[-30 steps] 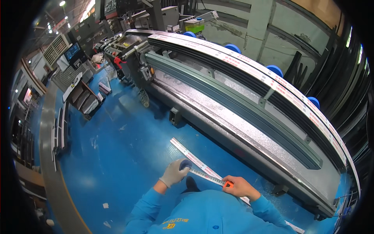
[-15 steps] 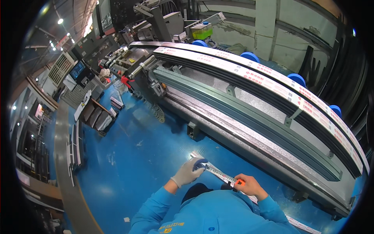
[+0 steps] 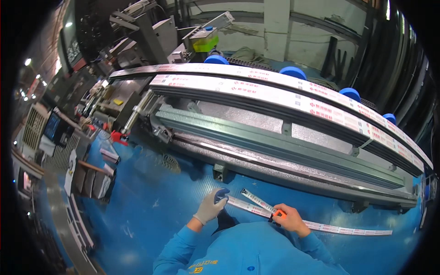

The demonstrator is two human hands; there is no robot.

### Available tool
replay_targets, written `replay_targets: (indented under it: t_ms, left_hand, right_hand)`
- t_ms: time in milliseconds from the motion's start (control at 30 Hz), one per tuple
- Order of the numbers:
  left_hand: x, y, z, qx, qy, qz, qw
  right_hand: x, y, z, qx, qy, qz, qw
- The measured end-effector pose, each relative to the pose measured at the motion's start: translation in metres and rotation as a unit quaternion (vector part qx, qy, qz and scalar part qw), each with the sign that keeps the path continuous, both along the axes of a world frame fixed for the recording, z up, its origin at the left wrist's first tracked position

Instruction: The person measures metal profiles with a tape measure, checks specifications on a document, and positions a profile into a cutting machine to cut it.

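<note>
My left hand (image 3: 211,206), in a pale glove with dark blue fingertips, is closed at the near left end of a long narrow profile (image 3: 348,229) covered in white film with red print. My bare right hand (image 3: 291,222) grips a tape measure (image 3: 279,215) with an orange and black case. Its white blade (image 3: 255,200) sticks out up and to the left, its tip free in the air, apart from my left hand. The profile passes behind the tape measure and continues to the right. How my left fingers sit around its end is partly hidden.
A long metal machine bed (image 3: 293,169) runs across in front of me, bearing green-grey bars and white-filmed profiles (image 3: 256,89). Blue rollers (image 3: 293,72) stand behind them. At left are a coiled hose (image 3: 169,162) and a rack (image 3: 89,181) on the blue floor (image 3: 137,215).
My left hand has come off the tape's end and moved to the profile's end. The blade now points free. My view has turned, so the machine looks more level.
</note>
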State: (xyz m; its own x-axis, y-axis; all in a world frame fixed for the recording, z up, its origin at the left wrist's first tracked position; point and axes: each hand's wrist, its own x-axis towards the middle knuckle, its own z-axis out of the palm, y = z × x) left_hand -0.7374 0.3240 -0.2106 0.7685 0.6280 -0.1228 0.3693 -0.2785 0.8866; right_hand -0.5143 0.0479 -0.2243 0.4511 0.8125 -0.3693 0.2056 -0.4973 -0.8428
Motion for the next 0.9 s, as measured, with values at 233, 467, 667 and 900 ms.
replay_targets:
  t_ms: [233, 467, 667, 900]
  left_hand:
    - [0.017, 0.099, 0.021, 0.09, -0.06, -0.1, 0.989]
    - [0.069, 0.176, 0.09, 0.283, -0.115, -0.068, 0.95]
    - [0.117, 0.245, 0.163, 0.385, -0.157, -0.105, 0.903]
    - [0.169, 0.305, 0.164, 0.404, -0.194, -0.175, 0.877]
  right_hand:
    - [-0.047, 0.059, 0.015, -0.021, -0.04, -0.076, 0.996]
    - [-0.05, 0.052, 0.006, -0.004, -0.032, -0.093, 0.995]
    - [-0.043, 0.061, 0.01, 0.043, -0.046, -0.148, 0.987]
    - [-0.054, 0.102, 0.009, 0.087, -0.091, -0.29, 0.949]
